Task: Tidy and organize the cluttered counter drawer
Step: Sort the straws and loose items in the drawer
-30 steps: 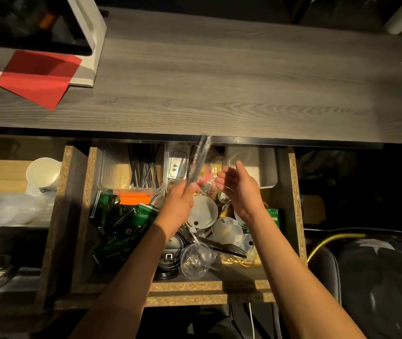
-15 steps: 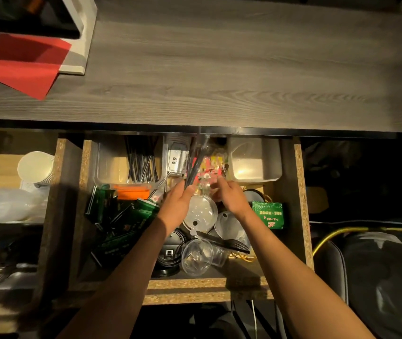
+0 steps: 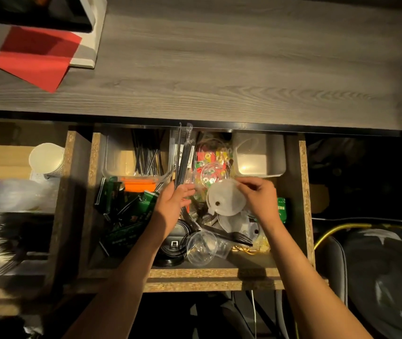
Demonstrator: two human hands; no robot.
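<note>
Since half a second ago, your right hand (image 3: pixel 259 198) has lifted a white lid (image 3: pixel 225 198).
Its fingers pinch the lid's far rim above the drawer (image 3: pixel 304 192); your left hand (image 3: pixel 174 204) grips upright straws (image 3: pixel 182 162) just left.

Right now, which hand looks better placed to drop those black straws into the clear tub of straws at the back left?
Left, probably. The left hand already grips the bundle of black straws, right beside the clear plastic tub of straws. The right hand is busy pinching a white round plastic lid, farther away.
</note>
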